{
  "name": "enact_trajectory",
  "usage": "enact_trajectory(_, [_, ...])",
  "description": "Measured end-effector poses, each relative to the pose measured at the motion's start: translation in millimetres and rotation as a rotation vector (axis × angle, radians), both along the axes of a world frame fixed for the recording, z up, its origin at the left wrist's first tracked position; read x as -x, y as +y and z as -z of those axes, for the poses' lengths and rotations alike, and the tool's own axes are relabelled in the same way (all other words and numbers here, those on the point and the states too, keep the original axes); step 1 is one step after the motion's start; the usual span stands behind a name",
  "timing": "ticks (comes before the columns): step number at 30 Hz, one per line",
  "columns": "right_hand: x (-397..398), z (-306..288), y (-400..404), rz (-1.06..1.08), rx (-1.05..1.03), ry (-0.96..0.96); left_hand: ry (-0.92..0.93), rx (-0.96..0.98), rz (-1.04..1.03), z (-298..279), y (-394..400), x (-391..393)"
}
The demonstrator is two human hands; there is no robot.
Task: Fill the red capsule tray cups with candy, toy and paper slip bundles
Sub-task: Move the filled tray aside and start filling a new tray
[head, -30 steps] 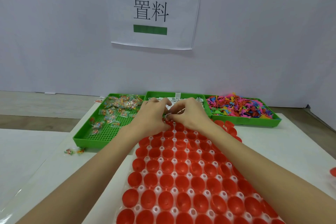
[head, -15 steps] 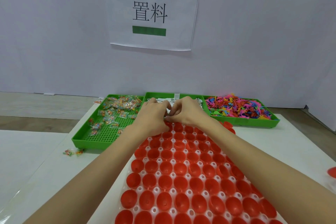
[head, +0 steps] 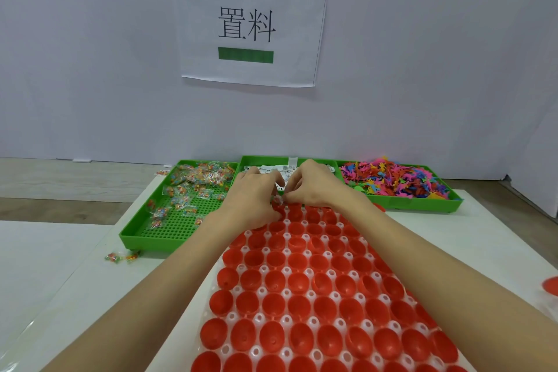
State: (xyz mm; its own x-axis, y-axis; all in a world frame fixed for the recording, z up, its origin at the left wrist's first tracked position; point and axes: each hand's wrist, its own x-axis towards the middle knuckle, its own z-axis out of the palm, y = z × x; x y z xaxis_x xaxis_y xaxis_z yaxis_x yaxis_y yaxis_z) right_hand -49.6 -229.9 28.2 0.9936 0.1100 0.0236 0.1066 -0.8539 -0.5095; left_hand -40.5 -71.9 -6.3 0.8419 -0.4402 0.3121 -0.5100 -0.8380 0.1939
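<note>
Both hands are pinched together on something tiny at the far edge of the red tray (head: 317, 296) — left hand (head: 255, 195) and right hand (head: 315, 187) have fingers curled in toward each other, and what looks like a slip or wrapped bundle (head: 279, 199) sits between the fingertips, too small for us to say what's in it. It hangs just over the far-row cups, so we'd guess it's about to get dropped into one.

What could go wrong, as we see it: the cups are packed tight, so a sloppy release could land the bundle in the neighbour cup or in a clear gap between cups. A loose bundle could also come apart on the way down, and a slip is light enough to flutter off. Both forearms lie low over the tray, so dragging them back could bump it.

Room-wise, three green bins line the table's far edge — candy (head: 193, 187) left, slips (head: 265, 168) middle, toys (head: 395, 180) right — touching or nearly touching the tray's far edge. Our hands are boxed in there, so up is the clean way out. One stray candy (head: 120, 257) lies by the left bin's near corner, and something red (head: 551, 287) sits at the table's right edge.
</note>
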Motion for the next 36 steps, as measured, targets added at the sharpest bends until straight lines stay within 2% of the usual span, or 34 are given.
enact_trajectory(4, [0,5,6,-0.004,0.018,-0.014,-0.007,0.016,0.006,0,0,1])
enact_trajectory(18, [2,5,8,0.036,-0.107,-0.01,-0.038,0.016,-0.009,3,2,3])
enact_trajectory(31, [-9,-13,23,0.058,0.105,0.162,-0.024,-0.014,-0.029,1,1,5])
enact_trajectory(36, [-2,-18,11,0.032,-0.06,0.136,-0.021,-0.017,-0.018,1,4,8])
